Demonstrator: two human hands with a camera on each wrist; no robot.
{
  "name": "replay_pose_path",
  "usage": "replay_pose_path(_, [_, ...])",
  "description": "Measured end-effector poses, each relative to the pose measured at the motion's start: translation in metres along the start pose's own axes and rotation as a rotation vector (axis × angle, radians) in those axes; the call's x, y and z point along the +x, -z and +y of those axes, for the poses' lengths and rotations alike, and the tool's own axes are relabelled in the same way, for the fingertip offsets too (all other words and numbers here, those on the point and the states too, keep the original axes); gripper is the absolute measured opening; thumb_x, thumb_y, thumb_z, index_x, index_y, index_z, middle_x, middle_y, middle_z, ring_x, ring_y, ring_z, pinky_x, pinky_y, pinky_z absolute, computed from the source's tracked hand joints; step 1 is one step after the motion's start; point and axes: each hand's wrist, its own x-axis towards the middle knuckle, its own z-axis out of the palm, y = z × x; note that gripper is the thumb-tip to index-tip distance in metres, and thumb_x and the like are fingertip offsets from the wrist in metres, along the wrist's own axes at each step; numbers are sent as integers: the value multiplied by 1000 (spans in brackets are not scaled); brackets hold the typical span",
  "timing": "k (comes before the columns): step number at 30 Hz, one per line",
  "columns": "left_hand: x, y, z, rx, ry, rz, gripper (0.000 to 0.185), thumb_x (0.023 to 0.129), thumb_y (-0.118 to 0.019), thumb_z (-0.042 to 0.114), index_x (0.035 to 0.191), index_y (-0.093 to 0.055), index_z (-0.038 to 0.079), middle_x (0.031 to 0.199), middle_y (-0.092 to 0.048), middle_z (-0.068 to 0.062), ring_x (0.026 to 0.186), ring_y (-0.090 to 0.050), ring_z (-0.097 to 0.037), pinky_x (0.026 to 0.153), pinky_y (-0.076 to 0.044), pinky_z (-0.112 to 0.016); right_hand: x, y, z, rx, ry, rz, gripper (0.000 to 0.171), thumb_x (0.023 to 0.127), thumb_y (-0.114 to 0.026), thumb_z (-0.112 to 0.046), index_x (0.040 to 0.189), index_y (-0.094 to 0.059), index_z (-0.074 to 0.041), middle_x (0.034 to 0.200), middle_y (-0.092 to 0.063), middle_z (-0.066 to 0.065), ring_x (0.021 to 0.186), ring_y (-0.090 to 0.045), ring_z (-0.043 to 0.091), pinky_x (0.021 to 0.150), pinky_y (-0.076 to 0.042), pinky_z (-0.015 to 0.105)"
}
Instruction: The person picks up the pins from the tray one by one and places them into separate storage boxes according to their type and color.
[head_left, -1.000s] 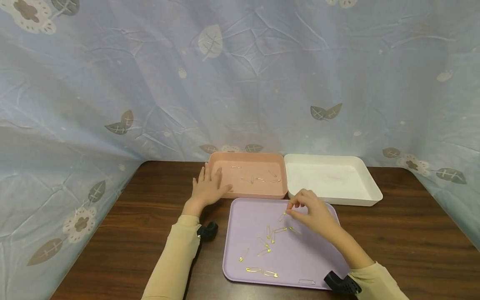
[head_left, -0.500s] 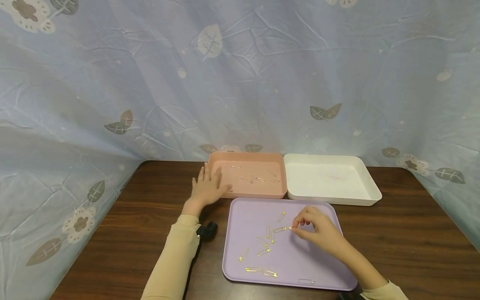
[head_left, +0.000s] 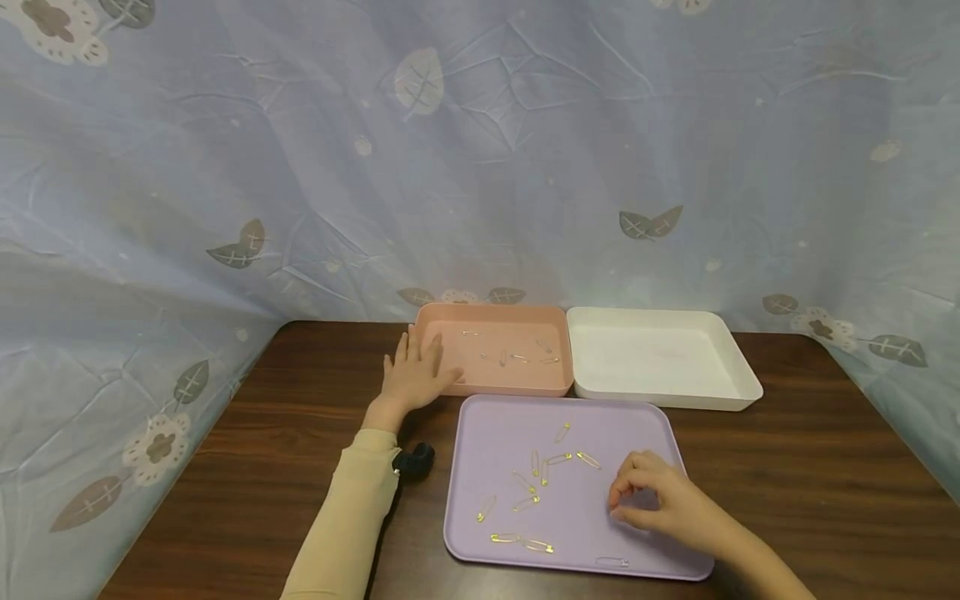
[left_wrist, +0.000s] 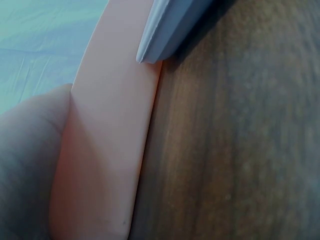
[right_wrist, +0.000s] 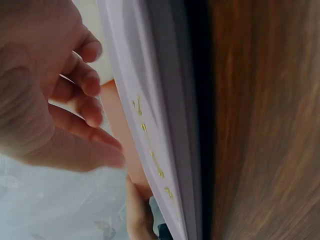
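My left hand (head_left: 412,379) rests with fingers spread over the left end of the pink tray (head_left: 457,388); several silver safety pins (head_left: 519,359) lie in that tray. My right hand (head_left: 660,500) hovers over the right side of the lilac tray (head_left: 637,425), fingers loosely bent and thumb near the index finger. Nothing shows between those fingertips in the right wrist view. Gold safety pins (head_left: 558,459) are scattered across the lilac tray's middle and left. One silver safety pin (head_left: 612,562) lies by its front edge, below my right hand.
A white tray (head_left: 660,400) stands at the back right, beside the pink one. All three trays sit on a dark wooden table (head_left: 817,467). A patterned blue curtain (head_left: 525,167) hangs behind and along both sides.
My right hand has drawn back toward the right front, away from the gold safety pins, uncovering the one that its fingertips were touching. My left hand has stayed in place.
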Motion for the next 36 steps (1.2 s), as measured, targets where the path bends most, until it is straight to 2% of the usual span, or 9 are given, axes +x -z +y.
replay_pose_path(5, [0,1,1,3,-1,-12,82,95,-46,59,157,-15,16,161,10,-27,150,4,-46,111,-6,-75,-8,4,1,46,-13,-90,19,81,-78,-15,89,-66,-27,89,-57,-11,86,-48,2,73,-41,23])
replay_pose_path(14, [2,-1,-2,4,2,-18,85,93,-42,66,158,-13,19,161,12,-24,150,5,-44,112,-5,-73,-11,4,6,93,1,-209,20,79,-80,-24,91,-64,-28,85,-54,-8,87,-43,2,72,-37,20])
replay_pose_path(19, [2,0,-1,7,6,-18,86,92,-42,67,158,-13,19,162,10,-25,150,5,-44,112,-6,-74,-12,2,4,48,-19,-279,21,78,-78,-34,91,-63,-31,86,-53,-10,88,-40,-2,73,-36,15])
replay_pose_path(25, [0,1,0,-8,3,-9,84,93,-44,64,157,-15,19,161,9,-26,150,4,-45,111,-6,-74,-12,1,2,-7,-8,-290,23,76,-79,-33,90,-61,-32,87,-52,-15,88,-40,-4,74,-37,13])
replay_pose_path(36, [1,1,1,5,4,-23,82,94,-45,60,157,-14,17,161,11,-27,149,3,-46,111,-6,-75,-11,-3,1,-13,13,-250,20,78,-78,-22,83,-62,-33,84,-53,-15,85,-39,-4,73,-36,13])
